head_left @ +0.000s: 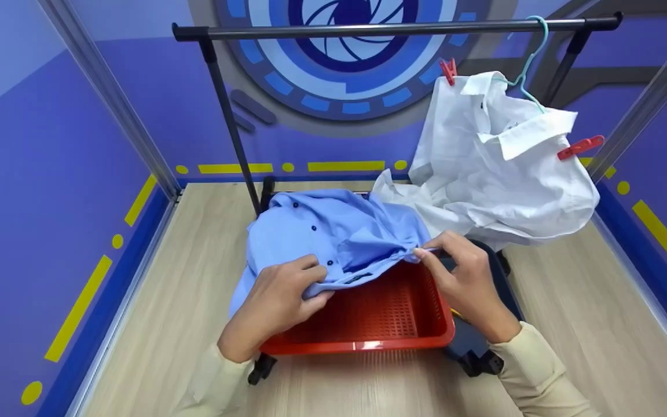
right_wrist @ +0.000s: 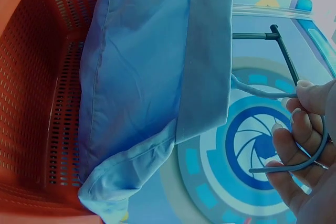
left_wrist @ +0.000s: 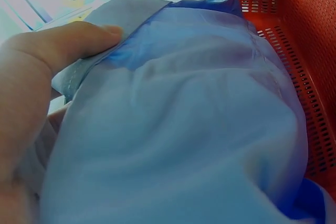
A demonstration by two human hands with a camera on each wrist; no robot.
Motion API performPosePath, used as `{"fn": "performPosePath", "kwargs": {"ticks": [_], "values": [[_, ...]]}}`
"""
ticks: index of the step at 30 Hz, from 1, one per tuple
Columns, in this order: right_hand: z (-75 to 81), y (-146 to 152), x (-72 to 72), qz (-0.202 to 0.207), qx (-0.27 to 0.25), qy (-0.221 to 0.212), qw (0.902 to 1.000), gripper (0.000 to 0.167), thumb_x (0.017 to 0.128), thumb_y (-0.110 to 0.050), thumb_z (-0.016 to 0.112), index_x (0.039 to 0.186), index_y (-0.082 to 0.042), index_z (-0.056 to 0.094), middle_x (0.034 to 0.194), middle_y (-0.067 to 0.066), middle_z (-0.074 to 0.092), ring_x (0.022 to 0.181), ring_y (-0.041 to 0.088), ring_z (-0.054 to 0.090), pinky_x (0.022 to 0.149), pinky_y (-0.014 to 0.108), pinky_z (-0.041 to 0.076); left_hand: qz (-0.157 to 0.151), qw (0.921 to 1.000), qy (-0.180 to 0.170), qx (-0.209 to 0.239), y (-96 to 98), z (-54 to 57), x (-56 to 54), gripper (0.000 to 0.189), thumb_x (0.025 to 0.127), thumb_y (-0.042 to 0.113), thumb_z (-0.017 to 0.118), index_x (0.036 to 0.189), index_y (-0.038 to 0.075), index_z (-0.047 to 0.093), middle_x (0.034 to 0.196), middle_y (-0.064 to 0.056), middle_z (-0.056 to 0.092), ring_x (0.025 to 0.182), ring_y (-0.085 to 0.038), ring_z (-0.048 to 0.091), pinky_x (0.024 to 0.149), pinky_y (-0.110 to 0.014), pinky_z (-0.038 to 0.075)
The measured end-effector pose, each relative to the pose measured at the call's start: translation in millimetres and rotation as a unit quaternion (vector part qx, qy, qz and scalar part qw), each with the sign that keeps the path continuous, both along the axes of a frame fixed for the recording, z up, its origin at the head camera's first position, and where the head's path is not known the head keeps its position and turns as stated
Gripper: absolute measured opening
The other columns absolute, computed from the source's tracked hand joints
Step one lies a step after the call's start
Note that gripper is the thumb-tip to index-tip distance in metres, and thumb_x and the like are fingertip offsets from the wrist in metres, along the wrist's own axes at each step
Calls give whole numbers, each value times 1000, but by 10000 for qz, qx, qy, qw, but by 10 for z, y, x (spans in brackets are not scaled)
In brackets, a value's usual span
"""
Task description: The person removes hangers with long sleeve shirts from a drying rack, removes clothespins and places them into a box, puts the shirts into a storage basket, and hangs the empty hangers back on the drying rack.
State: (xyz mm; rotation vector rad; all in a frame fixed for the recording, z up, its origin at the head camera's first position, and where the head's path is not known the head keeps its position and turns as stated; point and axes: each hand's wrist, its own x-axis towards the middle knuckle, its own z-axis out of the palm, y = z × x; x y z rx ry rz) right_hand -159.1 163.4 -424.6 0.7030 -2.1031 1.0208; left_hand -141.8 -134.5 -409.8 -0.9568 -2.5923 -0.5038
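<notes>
The blue shirt point(head_left: 296, 237) is located over the far and left parts of the red basket point(head_left: 368, 346), with its collar edge drawn across the basket opening. Three dark buttons are exposed on the shirt front. By the left hand point(head_left: 278, 296), the shirt is held at the collar; this grip is clamped on the fabric, with the thumb laid on the outer face of the band. By the right hand point(head_left: 469, 275), a thin blue hanger point(right_wrist: 262, 93) is held at its hook, near the other end of the collar; this grip is closed about the hook, with the thumb pressed to the wire. The remainder of the hanger is hidden by the shirt.

A white shirt point(head_left: 513, 179) is suspended from the right end of the rail point(head_left: 368, 31) by a mint-green hanger point(head_left: 527, 66). One red clip point(head_left: 448, 71) is fitted at each shoulder. The rack is supported on the light wooden surface point(head_left: 148, 330).
</notes>
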Motion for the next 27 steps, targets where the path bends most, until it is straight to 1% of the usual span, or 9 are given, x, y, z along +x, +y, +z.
{"fn": "performPosePath", "kwargs": {"ticks": [9, 17, 22, 27], "values": [[38, 76, -10, -134, 16, -46, 9999, 16, 77, 2, 76, 82, -8, 66, 79, 1, 64, 75, 13, 60, 75, 13, 45, -128, 9992, 325, 177, -21, 11, -1, 21, 82, 20, 71, 74, 19, 51, 72, 6, 41, 57, -4, 36, 52, -17, 21], [55, 119, -52, -242, 5, 30, 9997, 17, 76, 2, 77, 81, -9, 66, 77, 0, 62, 73, 9, 56, 71, 14, 42, -242, 9978, 521, 331, -43, 23, 10, 23, 77, 12, 67, 68, 18, 47, 68, 6, 37, 54, -4, 31, 50, -17, 17], [71, 119, -67, -287, -44, 72, 9996, 18, 74, 5, 77, 79, -8, 65, 74, 2, 61, 72, 9, 55, 70, 15, 41, -271, 9970, 624, 378, -48, 27, 15, 22, 77, 12, 67, 68, 18, 47, 68, 6, 37, 54, -4, 31, 50, -16, 18], [127, 99, -61, -313, -164, 76, 9993, 18, 73, 8, 77, 76, -5, 64, 71, 3, 60, 68, 8, 53, 68, 14, 40, -325, 9947, 874, 433, -45, 23, 13, 23, 75, 12, 68, 67, 18, 47, 67, 6, 38, 54, -4, 30, 50, -16, 16]]}}
